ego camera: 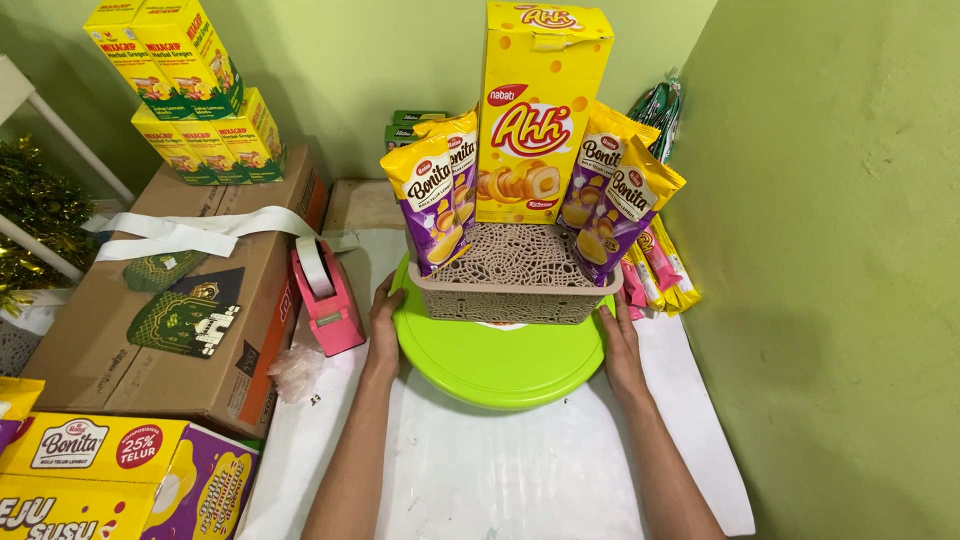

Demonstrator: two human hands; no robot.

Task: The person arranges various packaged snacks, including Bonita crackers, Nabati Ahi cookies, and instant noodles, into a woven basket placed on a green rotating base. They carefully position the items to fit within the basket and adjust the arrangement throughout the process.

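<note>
Bottom left corner: yellow and purple snack cartons [110, 480], cut off by frame edge. White sheet [500, 470] covers the worktop, both forearms lying over it.

Left hand [383, 325] flat against left rim of lime green round tray [497, 355], grip spread, fingers pointing up along the edge, touching, not closed round anything. Right hand [620, 345] same on the right rim, grip spread, palm pressed on tray edge, fingertips near the lower corner of the basket.

Tray sits on white sheet, centre of view. On it stands a beige lattice basket [515, 285], rectangular, upright. Inside the basket at back: tall yellow biscuit box [540, 110], upright. Two yellow-purple snack packs [440, 190] leaning at basket's left, two more snack packs on the right [618, 190], tilted outward.

Just left of left hand: pink tape dispenser [325, 295] with white roll. Beside it a brown cardboard box [180, 300], white ribbon [200, 232] draped over top, dark green card on it.

Right of basket, against green wall [820, 250]: pink and yellow wafer packs [660, 270] lying down.

Far left: stack of yellow-green small boxes [195, 90] on top of cardboard box. Green tinsel [35, 215] at left edge.
</note>
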